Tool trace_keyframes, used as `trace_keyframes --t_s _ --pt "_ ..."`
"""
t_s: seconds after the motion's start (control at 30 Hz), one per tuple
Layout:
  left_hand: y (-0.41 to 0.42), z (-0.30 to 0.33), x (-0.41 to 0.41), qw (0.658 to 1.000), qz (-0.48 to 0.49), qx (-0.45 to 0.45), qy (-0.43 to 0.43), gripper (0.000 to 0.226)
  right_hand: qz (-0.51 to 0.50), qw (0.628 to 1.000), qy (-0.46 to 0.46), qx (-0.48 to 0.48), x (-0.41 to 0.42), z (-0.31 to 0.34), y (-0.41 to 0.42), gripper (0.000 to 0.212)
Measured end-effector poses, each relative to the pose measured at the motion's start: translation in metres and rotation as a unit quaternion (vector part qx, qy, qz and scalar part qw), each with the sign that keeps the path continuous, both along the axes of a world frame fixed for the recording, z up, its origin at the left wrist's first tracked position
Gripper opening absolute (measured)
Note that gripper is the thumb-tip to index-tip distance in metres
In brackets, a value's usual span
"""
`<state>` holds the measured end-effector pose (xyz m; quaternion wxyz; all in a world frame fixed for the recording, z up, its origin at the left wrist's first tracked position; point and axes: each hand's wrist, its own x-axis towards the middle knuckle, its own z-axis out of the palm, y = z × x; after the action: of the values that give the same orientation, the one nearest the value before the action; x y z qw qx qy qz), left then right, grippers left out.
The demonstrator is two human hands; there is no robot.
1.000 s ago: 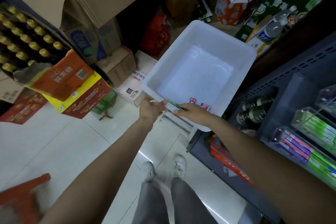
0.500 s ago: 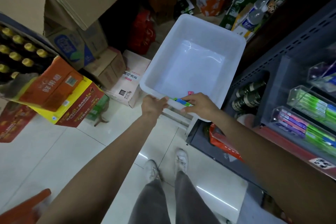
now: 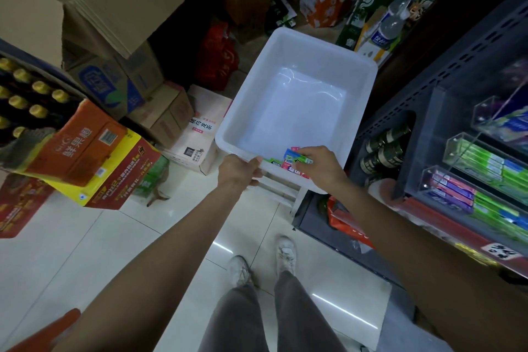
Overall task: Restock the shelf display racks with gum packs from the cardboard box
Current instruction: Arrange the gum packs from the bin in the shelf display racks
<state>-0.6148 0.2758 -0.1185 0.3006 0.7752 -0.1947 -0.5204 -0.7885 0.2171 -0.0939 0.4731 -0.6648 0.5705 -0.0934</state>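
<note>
A white plastic bin (image 3: 303,46) is tilted toward me above the floor. My left hand (image 3: 238,170) grips its near rim. Several gum packs (image 3: 294,161), green, blue and red, lie gathered at the bin's near edge. My right hand (image 3: 321,164) reaches into that corner and pinches a blue and green pack lifted just above the others. At the right, clear display racks (image 3: 468,177) on the dark shelf hold rows of green and purple gum packs.
Cardboard boxes (image 3: 120,0) and drink cartons (image 3: 85,148) are stacked along the left. More boxes and bottles (image 3: 391,23) crowd the back. Dark bottles (image 3: 385,148) stand on a lower shelf beside the bin. My feet (image 3: 263,263) stand on pale floor tiles.
My right hand has drawn gum packs up from the bin's near corner and now holds a blue and green one clear of the others. The left hand keeps hold of the rim.
</note>
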Motion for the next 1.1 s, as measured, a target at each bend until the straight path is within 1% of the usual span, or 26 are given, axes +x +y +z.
trace_keyframes --t_s 0.07,0.1,0.17,0.23,0.3,0.37,0.43,0.57,0.63,0.73,0.8,0.87,1.0,1.1 --pt "0.0 0.01 0.001 0.998 -0.052 0.023 0.003 0.031 -0.031 0.999 -0.023 -0.006 0.001 0.006 -0.001 0.02" --pt "-0.001 0.016 0.001 0.997 -0.077 0.016 0.001 0.033 -0.047 0.998 -0.036 -0.006 0.002 0.012 -0.002 0.017" --pt "-0.005 0.03 -0.004 0.994 -0.098 -0.052 0.005 0.033 -0.084 0.993 -0.079 0.004 0.003 0.027 -0.003 0.013" --pt "-0.01 0.051 -0.012 0.983 -0.118 -0.143 0.011 0.026 -0.107 0.986 -0.127 0.003 0.003 0.048 -0.002 0.013" --pt "-0.016 0.077 -0.023 0.968 -0.143 -0.206 0.023 0.018 -0.123 0.98 -0.157 -0.013 -0.001 0.07 -0.001 0.012" --pt "-0.026 0.098 -0.033 0.957 -0.151 -0.246 0.035 0.015 -0.135 0.973 -0.185 -0.023 -0.01 0.093 0.0 0.012" --pt "-0.036 0.12 -0.044 0.949 -0.155 -0.27 0.043 0.016 -0.147 0.967 -0.207 -0.034 -0.024 0.116 0.0 0.014" --pt "-0.052 0.164 -0.084 0.927 -0.199 -0.313 0.054 0.014 -0.178 0.955 -0.225 -0.075 -0.064 0.157 0.003 0.012" --pt "-0.06 0.185 -0.112 0.919 -0.204 -0.332 0.061 0.014 -0.212 0.947 -0.217 -0.105 -0.091 0.174 0.004 0.015" --pt "-0.069 0.214 -0.161 0.911 -0.184 -0.354 0.104 0.004 -0.27 0.929 -0.21 -0.139 -0.146 0.198 0.006 0.014" --pt "-0.072 0.229 -0.201 0.904 -0.178 -0.367 0.126 0.007 -0.295 0.921 -0.203 -0.152 -0.194 0.213 0.011 0.014" --pt "-0.074 0.239 -0.242 0.895 -0.189 -0.38 0.136 0.005 -0.318 0.913 -0.205 -0.15 -0.244 0.225 0.018 0.019" --pt "-0.078 0.258 -0.338 0.872 -0.224 -0.409 0.152 0.025 -0.335 0.902 -0.203 -0.18 -0.347 0.241 0.021 0.017" --pt "-0.084 0.266 -0.411 0.861 -0.225 -0.43 0.15 0.026 -0.334 0.897 -0.198 -0.213 -0.422 0.249 0.016 0.025"
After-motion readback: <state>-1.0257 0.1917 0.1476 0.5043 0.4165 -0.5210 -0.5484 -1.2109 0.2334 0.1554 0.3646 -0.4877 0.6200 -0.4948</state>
